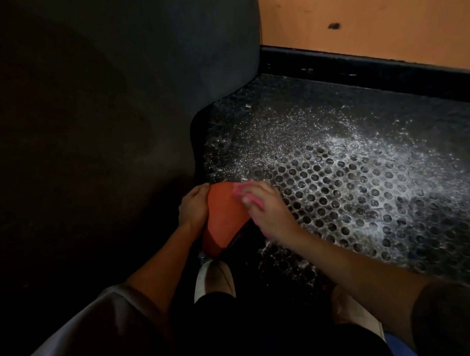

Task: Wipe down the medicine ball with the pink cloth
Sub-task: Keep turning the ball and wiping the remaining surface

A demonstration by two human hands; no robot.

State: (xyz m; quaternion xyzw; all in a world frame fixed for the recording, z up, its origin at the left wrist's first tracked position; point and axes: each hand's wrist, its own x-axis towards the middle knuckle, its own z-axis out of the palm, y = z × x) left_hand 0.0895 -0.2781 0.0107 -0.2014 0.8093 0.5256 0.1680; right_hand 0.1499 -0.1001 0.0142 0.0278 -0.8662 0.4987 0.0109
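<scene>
1. A dim gym corner, floored with a black perforated rubber mat point(366, 183) dusted with white powder.
2. Nearest is a white shoe point(212, 278). Just beyond it, the orange medicine ball point(222, 214) sits low.
3. The left hand point(194, 207) curls round the ball's left side, apparently to steady it.
4. The blurred right hand point(269, 211) grips the pink cloth point(243, 195) against the ball's upper right.
5. Being round, the ball shows no long axis or facing.
6. Farthest is an orange wall point(370, 18).

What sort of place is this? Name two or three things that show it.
Probably a gym. A holed black rubber floor mat is dusted with white powder, perhaps chalk; the left hand holds an orange medicine ball and the right hand holds a pink cloth on it.
</scene>
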